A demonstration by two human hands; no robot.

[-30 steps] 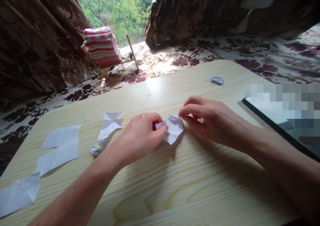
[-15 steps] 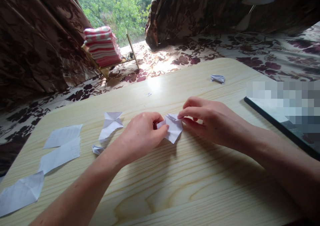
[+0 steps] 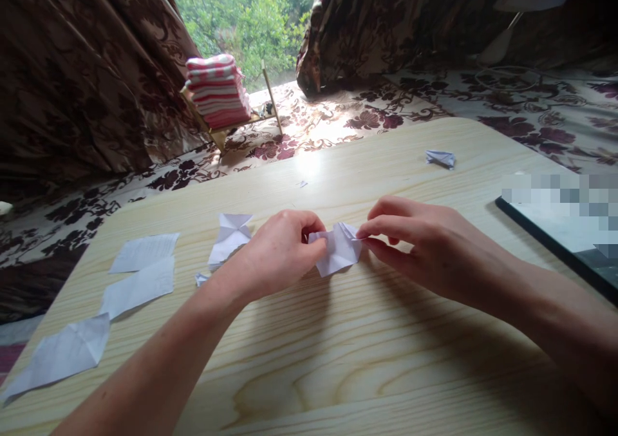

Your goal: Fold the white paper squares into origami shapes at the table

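A small creased piece of white paper [image 3: 339, 252] is held between both hands, just over the wooden table [image 3: 309, 365]. My left hand [image 3: 290, 246] pinches its left side between thumb and fingers. At the right edge, my right hand [image 3: 415, 236] grips a folded corner between thumb and index finger. Beside my left wrist lies another creased sheet of paper [image 3: 229, 236]. A small folded paper piece [image 3: 201, 279] shows partly behind my left forearm. Further off to the right rests a compact folded paper shape [image 3: 440, 159].
Several loose paper sheets [image 3: 138, 286] lie along the table's left side. A dark-edged flat device [image 3: 555, 246], partly blurred, sits at the right. Behind the table, folded pink-and-white towels [image 3: 219, 94] are stacked on a small stand by the window. A paper scrap [image 3: 302, 183] lies near the far edge.
The view has shifted, so the scene sits further right in the frame. The held paper has turned slightly, and its right corner is now pulled outward between my right fingertips.
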